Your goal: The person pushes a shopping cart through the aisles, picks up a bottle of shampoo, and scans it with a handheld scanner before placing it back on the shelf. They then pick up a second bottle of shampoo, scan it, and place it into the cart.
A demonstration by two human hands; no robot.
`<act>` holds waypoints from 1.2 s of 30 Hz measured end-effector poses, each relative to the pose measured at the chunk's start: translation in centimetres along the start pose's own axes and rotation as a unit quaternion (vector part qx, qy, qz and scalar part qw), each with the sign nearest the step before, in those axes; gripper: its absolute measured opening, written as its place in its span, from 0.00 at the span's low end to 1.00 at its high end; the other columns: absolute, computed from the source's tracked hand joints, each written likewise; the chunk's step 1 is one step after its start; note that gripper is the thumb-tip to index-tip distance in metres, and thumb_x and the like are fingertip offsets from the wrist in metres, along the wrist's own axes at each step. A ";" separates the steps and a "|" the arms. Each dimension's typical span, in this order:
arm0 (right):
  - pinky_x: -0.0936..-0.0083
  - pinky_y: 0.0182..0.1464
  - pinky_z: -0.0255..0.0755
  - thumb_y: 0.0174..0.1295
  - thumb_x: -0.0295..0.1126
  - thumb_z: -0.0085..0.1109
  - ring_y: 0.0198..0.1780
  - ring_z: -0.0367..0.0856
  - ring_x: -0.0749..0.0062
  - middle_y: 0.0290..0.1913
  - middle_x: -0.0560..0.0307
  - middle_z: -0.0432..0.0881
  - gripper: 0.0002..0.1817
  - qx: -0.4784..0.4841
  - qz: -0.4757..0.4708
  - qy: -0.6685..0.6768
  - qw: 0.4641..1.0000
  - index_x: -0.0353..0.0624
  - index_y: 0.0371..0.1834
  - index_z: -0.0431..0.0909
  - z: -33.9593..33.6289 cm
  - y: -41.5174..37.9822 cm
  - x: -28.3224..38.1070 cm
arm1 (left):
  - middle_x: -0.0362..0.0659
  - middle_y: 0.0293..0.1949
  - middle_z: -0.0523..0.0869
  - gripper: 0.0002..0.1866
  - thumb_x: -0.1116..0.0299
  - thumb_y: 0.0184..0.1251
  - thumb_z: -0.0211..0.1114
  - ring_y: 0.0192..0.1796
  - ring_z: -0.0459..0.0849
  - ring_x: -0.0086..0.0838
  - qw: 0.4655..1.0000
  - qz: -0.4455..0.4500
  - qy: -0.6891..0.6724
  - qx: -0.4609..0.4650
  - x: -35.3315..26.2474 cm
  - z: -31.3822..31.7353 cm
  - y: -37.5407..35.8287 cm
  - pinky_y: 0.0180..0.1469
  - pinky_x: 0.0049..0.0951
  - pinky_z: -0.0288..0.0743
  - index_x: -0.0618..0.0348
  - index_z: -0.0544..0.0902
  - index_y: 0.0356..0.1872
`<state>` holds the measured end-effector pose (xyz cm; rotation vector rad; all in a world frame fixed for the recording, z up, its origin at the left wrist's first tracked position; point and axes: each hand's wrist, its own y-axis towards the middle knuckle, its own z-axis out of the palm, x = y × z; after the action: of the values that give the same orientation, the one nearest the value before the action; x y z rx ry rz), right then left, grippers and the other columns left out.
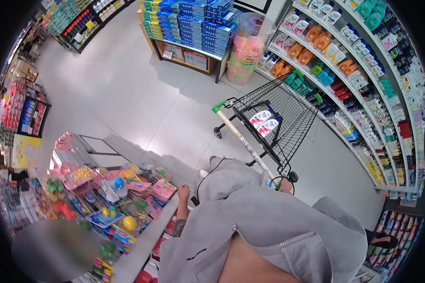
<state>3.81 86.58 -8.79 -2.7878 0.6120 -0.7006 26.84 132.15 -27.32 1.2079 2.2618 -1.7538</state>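
Observation:
My right hand (285, 185) is closed around the near right end of the cream handle (244, 140) of a shopping cart (288, 111). A thin dark loop shows around that wrist. Two white bottles (265, 123) with pink labels lie in the black wire cart, near its handle. On the other side, my left hand (183, 192) hangs beside the grey clothing, its fingers curled in and nothing seen in them. Nearest to it are pink packaged items (164, 188) at the edge of a toy display.
Colourful packaged toys (106, 207) crowd the display on the left. Curved shelves of bottles (335, 56) line the right. Stacked blue boxes (193, 23) and a clear bin (244, 56) stand ahead. Pale tiled floor (141, 94) runs between. A blurred patch covers the lower left.

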 end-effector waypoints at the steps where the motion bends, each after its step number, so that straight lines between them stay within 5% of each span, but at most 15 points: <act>1: 0.61 0.53 0.68 0.45 0.41 0.66 0.45 0.79 0.46 0.41 0.40 0.80 0.28 -0.004 0.011 0.003 1.000 0.35 0.47 0.75 0.4 -1.0 0.0 | 0.52 0.33 0.85 0.18 0.61 0.58 0.55 0.37 0.84 0.39 1.000 0.008 -0.003 0.014 -2.2 -0.3 0.3 0.43 0.36 0.76 0.67 0.81 0.39; 5: 0.61 0.52 0.68 0.45 0.41 0.66 0.44 0.79 0.47 0.41 0.40 0.80 0.27 -0.019 0.049 0.014 0.999 0.34 0.47 0.75 2.5 -4.2 0.0 | 0.52 0.35 0.85 0.18 0.59 0.61 0.56 0.40 0.84 0.41 0.987 0.125 0.089 0.037 -6.8 -0.2 4.2 0.43 0.36 0.76 0.65 0.80 0.42; 11: 0.61 0.52 0.68 0.46 0.41 0.66 0.44 0.79 0.47 0.41 0.41 0.80 0.27 -0.041 0.111 0.048 0.992 0.34 0.46 0.75 7.0 -8.0 -0.4 | 0.54 0.38 0.85 0.19 0.57 0.61 0.56 0.43 0.84 0.43 0.966 0.147 0.175 0.119 -17.5 -4.0 4.8 0.46 0.38 0.75 0.64 0.80 0.43; 16: 0.61 0.52 0.68 0.46 0.40 0.66 0.43 0.79 0.48 0.41 0.41 0.80 0.26 -0.130 0.184 0.104 0.969 0.32 0.45 0.74 11.2 -13.5 2.7 | 0.54 0.39 0.85 0.20 0.57 0.61 0.56 0.44 0.83 0.43 0.938 0.203 0.173 0.222 -15.4 -8.8 11.3 0.47 0.37 0.75 0.64 0.80 0.43; 20: 0.61 0.52 0.67 0.47 0.40 0.66 0.45 0.78 0.49 0.42 0.41 0.80 0.27 -0.177 0.204 0.087 0.959 0.30 0.44 0.72 10.6 -18.3 11.7 | 0.54 0.39 0.85 0.20 0.56 0.60 0.56 0.44 0.83 0.43 0.938 0.158 0.248 0.182 -16.6 -13.5 16.6 0.47 0.37 0.75 0.65 0.80 0.43; 24: 0.60 0.53 0.67 0.47 0.40 0.65 0.47 0.78 0.48 0.43 0.40 0.79 0.27 -0.174 0.221 0.094 0.955 0.30 0.44 0.72 14.6 -19.9 11.1 | 0.54 0.39 0.85 0.21 0.56 0.60 0.56 0.44 0.83 0.43 0.929 0.171 0.287 0.159 -22.5 -16.5 23.4 0.47 0.37 0.75 0.65 0.80 0.44; 29: 0.63 0.50 0.69 0.45 0.41 0.66 0.42 0.80 0.53 0.38 0.41 0.81 0.25 -0.232 0.228 0.085 0.942 0.31 0.41 0.75 17.8 -18.1 13.1 | 0.52 0.37 0.85 0.20 0.56 0.61 0.56 0.42 0.84 0.42 0.899 0.195 0.377 0.112 -38.2 -14.9 23.3 0.46 0.37 0.75 0.64 0.81 0.42; 34: 0.64 0.44 0.72 0.46 0.39 0.65 0.35 0.81 0.55 0.31 0.44 0.81 0.22 -0.245 0.251 0.127 0.928 0.29 0.36 0.74 18.9 -18.0 18.0 | 0.50 0.35 0.85 0.15 0.60 0.61 0.58 0.40 0.84 0.37 0.901 0.262 0.288 0.192 -45.9 -7.8 29.8 0.44 0.33 0.76 0.62 0.81 0.41; 36: 0.66 0.38 0.73 0.45 0.38 0.65 0.29 0.81 0.60 0.26 0.47 0.80 0.21 -0.228 0.243 0.165 0.928 0.30 0.33 0.74 17.7 -19.9 22.6 | 0.48 0.38 0.85 0.14 0.63 0.64 0.57 0.40 0.83 0.35 0.871 0.368 0.242 0.217 -50.6 -4.0 29.3 0.45 0.33 0.75 0.62 0.80 0.44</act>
<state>37.45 96.09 -9.16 -2.7151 1.6524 -1.0193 80.95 109.62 -25.99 2.4056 1.1988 -1.7672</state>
